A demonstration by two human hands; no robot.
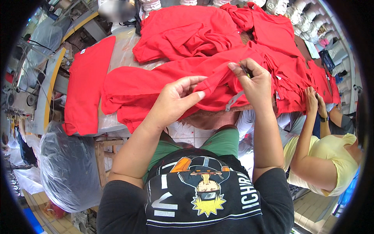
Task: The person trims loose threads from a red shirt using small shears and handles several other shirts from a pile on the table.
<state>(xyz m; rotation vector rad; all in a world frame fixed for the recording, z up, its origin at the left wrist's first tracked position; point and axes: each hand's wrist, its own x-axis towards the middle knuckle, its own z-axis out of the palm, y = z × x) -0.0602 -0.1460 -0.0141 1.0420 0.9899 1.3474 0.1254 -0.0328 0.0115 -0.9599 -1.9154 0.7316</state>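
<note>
A red garment [144, 85] lies spread across the table in front of me, part of its edge lifted. My left hand [177, 96] is closed on that edge, thumb on top and fingers beneath the cloth. To the right, my right hand [255, 80] pinches the same red cloth between thumb and fingertips. A small dark tool [246, 71] sits in the right hand, mostly hidden by the fingers, so its kind is unclear. Below the hands a grey strip [233, 100] dangles over the cloth.
Red garments are heaped at the back [187, 31]; a folded red stack [87, 85] lies left. At right, a co-worker in a yellow top [327, 160] handles red cloth. A plastic-wrapped bundle [66, 171] and wooden stool [103, 156] stand lower left. Thread cones [302, 15] line the back right.
</note>
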